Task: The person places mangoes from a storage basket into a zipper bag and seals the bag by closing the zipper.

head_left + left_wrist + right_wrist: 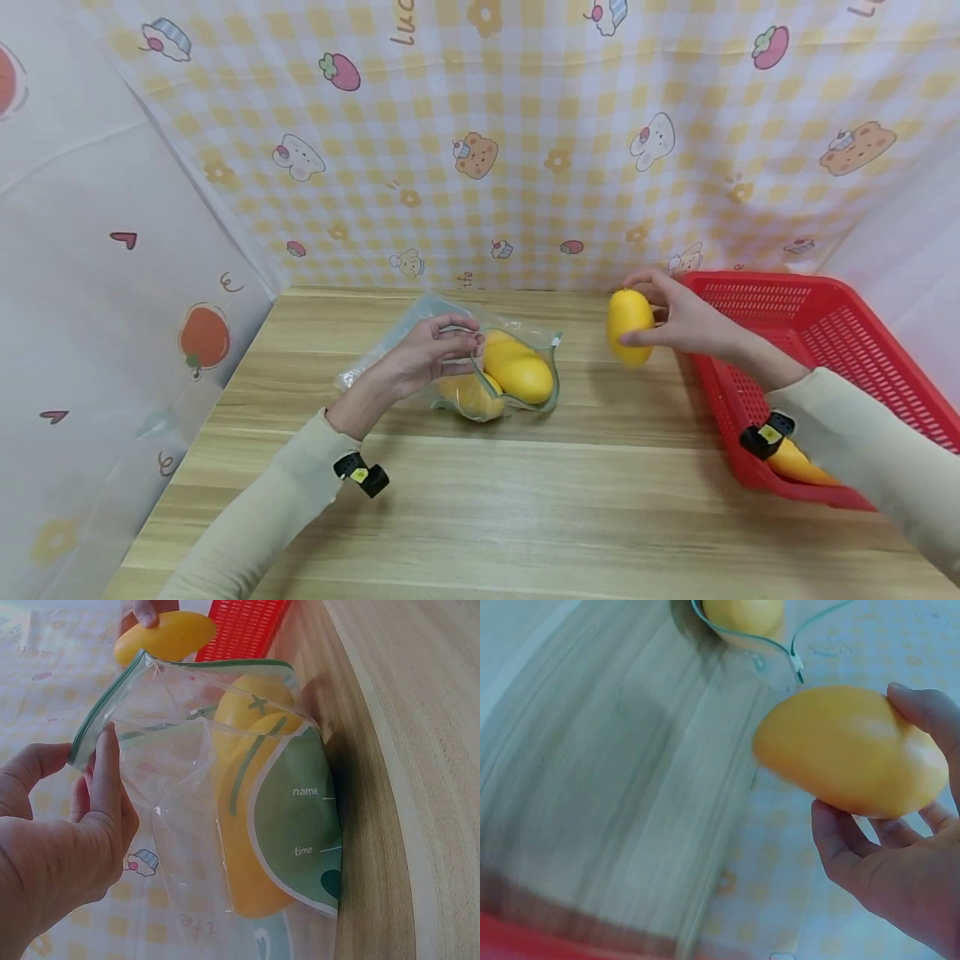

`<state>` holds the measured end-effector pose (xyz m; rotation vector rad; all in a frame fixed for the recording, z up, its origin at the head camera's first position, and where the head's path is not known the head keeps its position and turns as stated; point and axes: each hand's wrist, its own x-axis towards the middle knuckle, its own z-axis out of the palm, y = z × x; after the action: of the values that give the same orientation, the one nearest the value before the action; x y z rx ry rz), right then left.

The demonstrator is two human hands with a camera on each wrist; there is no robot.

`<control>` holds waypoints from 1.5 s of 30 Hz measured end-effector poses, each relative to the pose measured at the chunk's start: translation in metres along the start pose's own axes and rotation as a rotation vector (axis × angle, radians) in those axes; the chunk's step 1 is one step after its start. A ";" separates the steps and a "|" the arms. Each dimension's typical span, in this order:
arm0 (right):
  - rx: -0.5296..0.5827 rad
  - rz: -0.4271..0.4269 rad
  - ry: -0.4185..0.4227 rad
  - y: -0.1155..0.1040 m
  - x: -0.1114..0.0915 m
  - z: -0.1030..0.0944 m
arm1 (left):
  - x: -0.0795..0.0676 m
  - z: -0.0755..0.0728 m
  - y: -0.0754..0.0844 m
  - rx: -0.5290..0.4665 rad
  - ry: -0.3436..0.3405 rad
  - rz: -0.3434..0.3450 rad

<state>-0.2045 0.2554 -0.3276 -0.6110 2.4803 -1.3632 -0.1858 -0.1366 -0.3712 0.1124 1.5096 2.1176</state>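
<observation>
A clear zip bag (180,772) with a green seal and a green printed label lies on the table, its mouth spread toward the right. Yellow mangoes (525,373) show inside it. My left hand (431,354) pinches the bag's upper rim between thumb and fingers, as the left wrist view shows. Off to the right of the bag, my right hand (667,312) grips another yellow mango (847,750) above the table, thumb on one side and fingers on the other. This mango is apart from the bag and left of the red basket.
A red plastic basket (847,292) stands at the right of the wooden table (480,517). Part of a yellow mango (798,465) shows in its near end, partly behind the right sleeve. A checked cloth (405,108) hangs along the back edge.
</observation>
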 end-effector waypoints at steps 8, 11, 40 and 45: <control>0.020 0.013 -0.029 -0.001 0.004 0.015 | -0.001 -0.001 -0.001 -0.002 -0.002 0.001; 0.004 0.012 -0.029 -0.002 0.005 0.018 | -0.001 -0.001 0.000 0.000 0.000 0.002; 0.101 0.004 0.015 -0.018 0.007 0.047 | -0.003 0.001 0.003 -0.001 0.006 0.003; 0.131 -0.027 0.056 -0.020 0.011 0.055 | -0.003 0.002 0.003 -0.002 0.007 0.000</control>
<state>-0.1870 0.2002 -0.3401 -0.5862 2.4094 -1.5594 -0.1837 -0.1372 -0.3675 0.1047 1.5112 2.1213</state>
